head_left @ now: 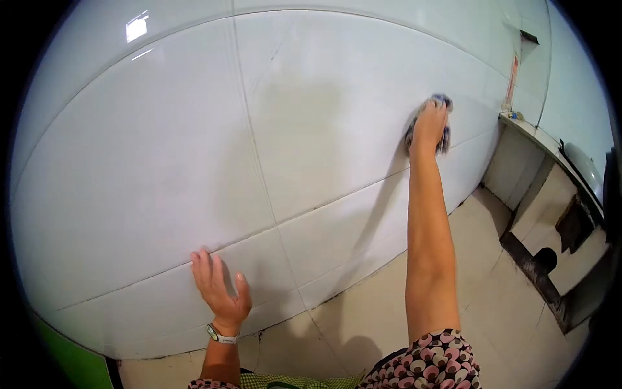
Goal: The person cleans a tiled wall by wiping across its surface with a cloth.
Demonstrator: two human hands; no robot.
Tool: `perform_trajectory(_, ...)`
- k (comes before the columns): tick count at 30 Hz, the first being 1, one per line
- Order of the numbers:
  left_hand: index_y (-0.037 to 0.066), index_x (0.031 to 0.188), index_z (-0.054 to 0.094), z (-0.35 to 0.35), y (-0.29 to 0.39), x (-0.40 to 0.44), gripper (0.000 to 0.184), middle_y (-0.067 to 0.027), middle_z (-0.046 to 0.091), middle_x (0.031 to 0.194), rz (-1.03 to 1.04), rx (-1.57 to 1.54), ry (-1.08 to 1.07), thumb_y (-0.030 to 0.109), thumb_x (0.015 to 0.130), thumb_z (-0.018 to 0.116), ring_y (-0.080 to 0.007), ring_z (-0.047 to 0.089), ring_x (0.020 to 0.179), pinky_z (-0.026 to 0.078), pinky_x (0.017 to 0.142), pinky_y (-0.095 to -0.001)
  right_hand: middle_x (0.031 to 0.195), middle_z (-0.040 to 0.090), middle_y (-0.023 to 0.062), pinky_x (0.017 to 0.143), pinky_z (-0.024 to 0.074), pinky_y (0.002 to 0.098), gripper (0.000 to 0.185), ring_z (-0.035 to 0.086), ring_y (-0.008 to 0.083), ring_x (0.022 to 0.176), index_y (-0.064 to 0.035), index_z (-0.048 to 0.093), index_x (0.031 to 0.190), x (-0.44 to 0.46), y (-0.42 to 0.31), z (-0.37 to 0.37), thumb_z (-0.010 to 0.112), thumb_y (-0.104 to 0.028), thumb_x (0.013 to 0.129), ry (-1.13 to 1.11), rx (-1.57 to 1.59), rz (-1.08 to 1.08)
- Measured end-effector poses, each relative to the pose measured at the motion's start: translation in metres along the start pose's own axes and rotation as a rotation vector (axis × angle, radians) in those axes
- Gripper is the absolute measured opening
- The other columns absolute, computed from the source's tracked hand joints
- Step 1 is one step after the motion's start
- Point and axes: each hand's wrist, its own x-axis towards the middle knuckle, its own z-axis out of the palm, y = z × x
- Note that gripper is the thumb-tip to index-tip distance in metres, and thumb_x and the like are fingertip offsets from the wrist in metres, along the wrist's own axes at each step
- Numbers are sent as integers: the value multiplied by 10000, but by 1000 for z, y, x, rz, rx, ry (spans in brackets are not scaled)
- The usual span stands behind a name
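My right hand (430,126) is stretched far forward and presses a dark, patterned cleaning cloth (444,141) against the white tiled wall (343,117). The cloth bunches out around my fingers, which are curled over it. Lower down on the left, my left hand (219,285) rests against the wall near a horizontal tile joint. Its fingers point upward and the thumb stands apart, with nothing held. A wristwatch (222,335) with a pale strap sits on that wrist.
At the right a tiled counter (544,139) with a metal pan-like object (582,162) on top stands over dark openings (545,260). Beige floor tiles (483,272) run along the wall's foot. A green panel (71,353) is at the lower left.
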Motion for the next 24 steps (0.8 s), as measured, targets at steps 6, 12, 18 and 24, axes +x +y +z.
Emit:
perform_trajectory(6,-72,1255,424,6,16,-10,470,-264,408,1328,-1,-14,40,171,869,537,-450,334,1271,257,1043,-527,1391,383,164,957,324,468,523,438,345,1161,-81,438,1291,-102,-126,25,543,-178,788,127,61,-988)
perform_trajectory(12,-84,1223,444,8,31,0,442,-264,450,1279,-13,0,109,177,879,539,-432,392,1219,295,1014,-516,1131,544,123,943,351,485,396,498,329,1051,-63,542,1130,-215,-226,31,590,-151,746,-141,510,-1207)
perform_trajectory(18,-78,1222,449,-3,17,-7,421,-248,451,1283,-1,78,108,123,860,525,-397,392,1228,292,1021,-491,1040,611,146,1000,225,632,231,377,395,1235,-123,716,805,-203,-246,35,594,-283,692,-264,582,-1447)
perform_trajectory(24,-20,1113,545,5,-2,-43,369,-197,483,1227,117,-33,-35,104,766,561,-389,402,1185,349,968,-482,1080,591,185,904,396,433,181,571,341,890,-28,629,830,-16,-118,-11,528,-178,830,270,-631,-1209)
